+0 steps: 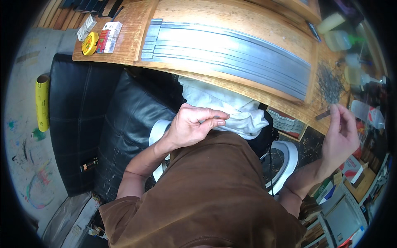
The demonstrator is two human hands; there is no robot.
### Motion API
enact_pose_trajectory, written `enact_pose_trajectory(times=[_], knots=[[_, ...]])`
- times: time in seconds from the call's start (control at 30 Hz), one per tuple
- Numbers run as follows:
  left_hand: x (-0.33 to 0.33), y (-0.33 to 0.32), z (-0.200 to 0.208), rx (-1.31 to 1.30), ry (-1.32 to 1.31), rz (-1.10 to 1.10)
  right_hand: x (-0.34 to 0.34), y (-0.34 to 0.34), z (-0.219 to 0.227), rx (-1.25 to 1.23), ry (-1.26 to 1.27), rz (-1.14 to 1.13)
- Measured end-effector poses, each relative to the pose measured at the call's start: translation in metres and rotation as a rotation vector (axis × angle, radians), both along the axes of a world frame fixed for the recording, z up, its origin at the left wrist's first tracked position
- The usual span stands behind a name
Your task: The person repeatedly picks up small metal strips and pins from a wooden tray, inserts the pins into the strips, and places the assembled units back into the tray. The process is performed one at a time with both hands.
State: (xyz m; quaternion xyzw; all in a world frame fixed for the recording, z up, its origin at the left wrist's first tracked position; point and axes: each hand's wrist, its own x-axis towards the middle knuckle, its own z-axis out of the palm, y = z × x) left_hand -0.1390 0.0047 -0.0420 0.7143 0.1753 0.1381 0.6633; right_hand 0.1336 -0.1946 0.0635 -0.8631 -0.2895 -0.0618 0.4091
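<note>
My left hand (194,125) is held over my lap, its thumb and forefinger pinched together. Something small and dark may sit between those fingertips, too small to make out. At the right end of the workbench my right hand (340,136) pinches a short, flat dark strip (322,115) between thumb and fingers. Just beyond that hand lies a tangled pile of thin grey metal pins or wire bits (330,84). Long silvery metal strips (227,49) lie side by side in a shallow wooden tray (142,37) on the bench, with short pieces across their left end.
A yellow tape measure (89,44) and small boxes (111,37) stand at the bench's left end. Plastic bottles (337,40) line the right side. A white cloth (225,103) lies under the bench edge. To my left are black padded seats (82,120) and a yellow roll (42,103).
</note>
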Motion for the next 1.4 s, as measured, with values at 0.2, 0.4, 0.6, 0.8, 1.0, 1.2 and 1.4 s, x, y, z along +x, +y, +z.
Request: enact_pose_trajectory(times=[0.2,0.4,0.6,0.8,1.0,1.2,1.4], knots=[[0.002,-0.007,0.002,-0.011,0.01,0.029,-0.048,0.029,-0.006,-0.074,0.192,0.393],[0.007,-0.009,0.019,-0.089,0.105,-0.026,-0.1,0.067,-0.06,0.122,0.559,0.796],[0.001,-0.009,0.006,-0.263,0.181,-0.032,-0.109,0.069,-0.088,0.172,0.656,0.739],[0.004,-0.006,-0.003,-0.687,0.25,0.136,-0.103,0.05,-0.087,-0.025,0.657,0.706],[0.005,-0.008,-0.015,-0.873,0.163,0.159,-0.113,0.02,-0.107,0.004,0.729,1.083],[0.011,-0.019,-0.01,-0.93,0.16,0.142,-0.127,0.003,-0.136,0.182,0.579,0.981],[0.016,-0.022,-0.007,-0.812,0.212,0.061,-0.132,0.001,-0.14,0.237,0.585,1.017]])
